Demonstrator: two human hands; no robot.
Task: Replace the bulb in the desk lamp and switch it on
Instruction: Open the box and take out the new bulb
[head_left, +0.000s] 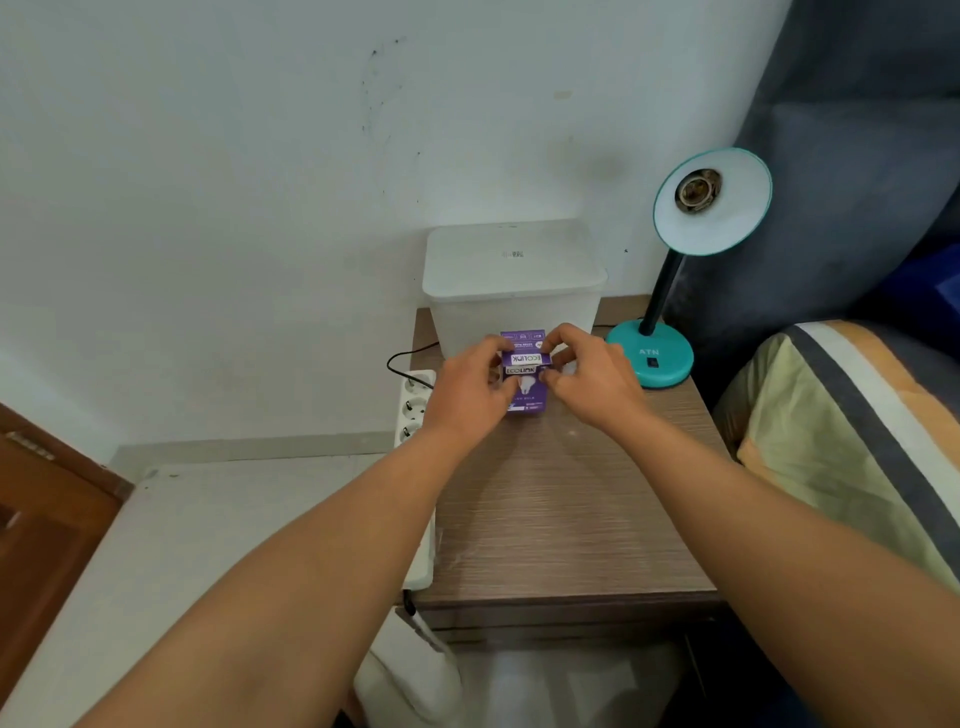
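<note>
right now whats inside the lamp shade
The teal lamp shade faces the camera and holds only an empty metal socket; no bulb is fitted. Both hands are at the purple bulb box, whose contents are hidden.

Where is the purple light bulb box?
The purple bulb box is mid-view, held between both hands above the wooden bedside table, in front of the white bin.

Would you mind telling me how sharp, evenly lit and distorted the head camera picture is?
Head view: soft, even light with no hard shadows; wide-angle stretch at the edges, forearms ballooning; mild overall softness, though the purple cardboard bulb box held in the left hand and right hand shows readable lettering; faint sheen on the wood-grain table.
</note>
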